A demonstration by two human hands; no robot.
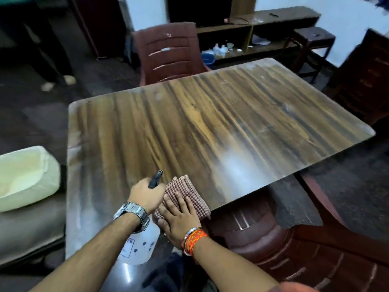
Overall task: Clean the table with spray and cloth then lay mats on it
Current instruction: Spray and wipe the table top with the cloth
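Pale yellow plastic, a tub (25,175) lined with a thin bag sits at the far left, off the table and just beside its left edge. The table (210,123) has a glossy wood-grain top of brown and dark streaks, with a whitish sheen near its front right part. At the near edge the left hand (147,194) is curled round the head of the spray bottle (139,243), holding it tight; the bottle's translucent white body hangs below the wrist, and its black nozzle (156,179) points away toward the far side of the table. A metal watch (132,213) sits on that wrist. Just to the right, touching the left hand, lies the cloth (187,192), a folded piece with a reddish check weave, flat on the tabletop close to the front edge. The right hand (179,220) presses down on it with fingers straight and spread, palm flat, gripping nothing. Orange and red threads (194,239) with a metal bangle circle that wrist. Beyond the table stands a maroon plastic chair (168,53), behind it a low wooden shelf (252,28) with small bottles. Another maroon chair (294,249) sits at the near right, tucked partly under the table corner.
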